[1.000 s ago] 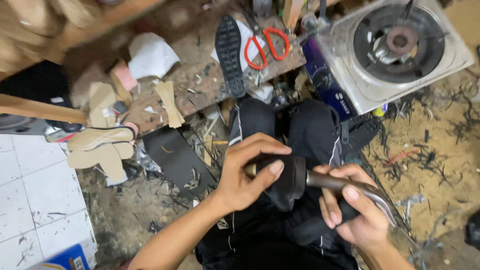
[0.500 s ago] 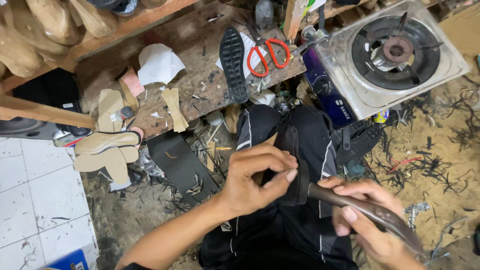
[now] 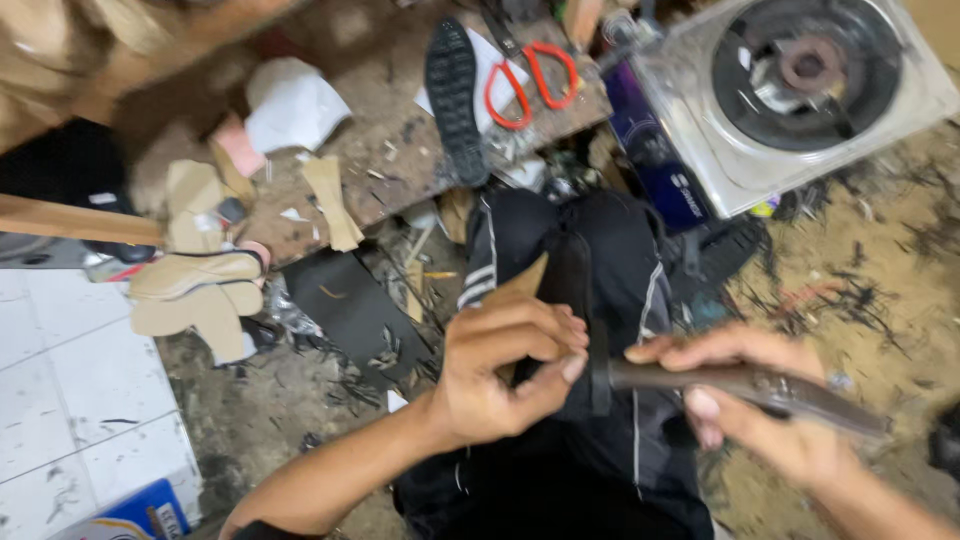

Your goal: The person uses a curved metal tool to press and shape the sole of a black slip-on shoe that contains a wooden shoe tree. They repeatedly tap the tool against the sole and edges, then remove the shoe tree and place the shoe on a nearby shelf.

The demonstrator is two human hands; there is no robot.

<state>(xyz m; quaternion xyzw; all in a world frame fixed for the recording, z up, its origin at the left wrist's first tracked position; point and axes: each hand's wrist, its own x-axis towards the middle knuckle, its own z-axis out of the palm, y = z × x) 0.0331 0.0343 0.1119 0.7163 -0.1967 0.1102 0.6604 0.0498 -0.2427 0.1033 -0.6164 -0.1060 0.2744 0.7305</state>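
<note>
The left hand (image 3: 505, 365) is curled tight around a dark shoe sole (image 3: 570, 290). The sole sits over the person's lap, near the middle of the picture, above the black trousers (image 3: 610, 250). Its top edge sticks up past the fingers, and a tan side shows there. The thumb presses on the near edge.

The right hand (image 3: 760, 415) is closed around the brown handle of a tool (image 3: 740, 385). The tool lies flat and points left. Its tip meets the sole just beside the left thumb. The picture is blurry, so I cannot tell what kind of tip it has.

The sole looks thin and light. It probably bends a bit, like rubber or leather, so it could flop if held by one end only. Holding it around the middle, with the thumb close to the spot where the tool touches, looks like the best way to keep it steady. The tool looks hard and heavier, and the thick handle is the safe place to grab it.

Far away, on a messy wooden board (image 3: 400, 160), lie another black sole (image 3: 455, 95) and red scissors (image 3: 530, 75). A small gas stove (image 3: 800, 90) sits far right. Tan sole shapes (image 3: 195, 290) lie on the left, by the white tiles (image 3: 70, 400).
</note>
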